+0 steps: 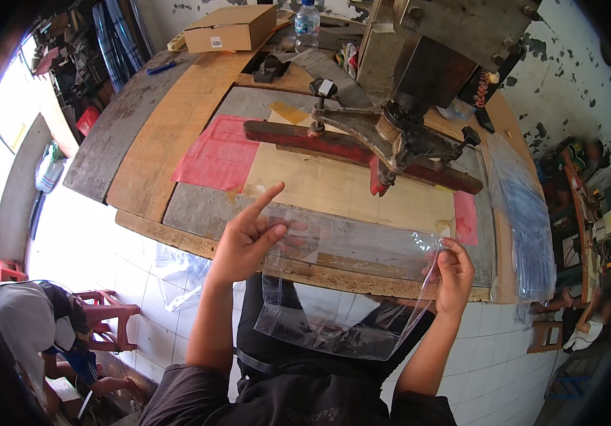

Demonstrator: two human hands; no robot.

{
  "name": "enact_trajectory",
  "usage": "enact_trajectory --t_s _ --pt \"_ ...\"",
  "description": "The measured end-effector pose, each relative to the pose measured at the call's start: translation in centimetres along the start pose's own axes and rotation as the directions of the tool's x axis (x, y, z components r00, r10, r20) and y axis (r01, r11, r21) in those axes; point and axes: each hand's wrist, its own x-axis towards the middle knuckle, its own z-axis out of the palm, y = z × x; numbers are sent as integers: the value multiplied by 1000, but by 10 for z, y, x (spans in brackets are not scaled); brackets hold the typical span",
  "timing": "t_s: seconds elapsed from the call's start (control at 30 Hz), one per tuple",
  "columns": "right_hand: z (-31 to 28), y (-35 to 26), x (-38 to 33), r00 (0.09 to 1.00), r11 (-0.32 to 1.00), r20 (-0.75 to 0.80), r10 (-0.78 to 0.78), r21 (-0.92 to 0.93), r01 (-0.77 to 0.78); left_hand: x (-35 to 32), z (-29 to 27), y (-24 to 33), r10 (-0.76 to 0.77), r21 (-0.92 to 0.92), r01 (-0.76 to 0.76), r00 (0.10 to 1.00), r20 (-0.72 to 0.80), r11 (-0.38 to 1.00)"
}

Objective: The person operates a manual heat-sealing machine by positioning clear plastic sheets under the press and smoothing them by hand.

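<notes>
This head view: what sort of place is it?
Probably a small plastics workshop: a press-like machine over a worn workbench, clear plastic sheets on its right side, and a clear plastic piece being held.

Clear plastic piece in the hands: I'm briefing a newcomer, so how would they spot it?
Below the metal press is the worktable. At its near edge, the left hand and right hand hold up the clear plastic piece. Unlike the stacked plastic at right, it alone hangs between both hands.

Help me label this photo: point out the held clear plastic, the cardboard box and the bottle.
Held clear plastic [354,285], head view: its middle.
Cardboard box [232,40], head view: front side.
Bottle [307,27], head view: middle of its body.
</notes>
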Motion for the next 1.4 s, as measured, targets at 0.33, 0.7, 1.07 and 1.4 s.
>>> enact_trajectory --t_s 0.33,0.7,1.07,1.4 --pt "4 4 -2 998 1000 -54 -9 -12 9 4 -4 -2 -78 141 82 996 -33 987" --pt "3 9 -2 997 996 -39 -71 -58 68 4 1 -4 -41 -24 40 997 -62 999" --pt "-8 19 -4 995 978 23 -101 -183 103 5 1 -3 -42 -19 41 997 -65 999" --pt "-7 9 -7 964 993 239 -116 45 108 4 -2 -3 -38 19 39 998 -54 999"
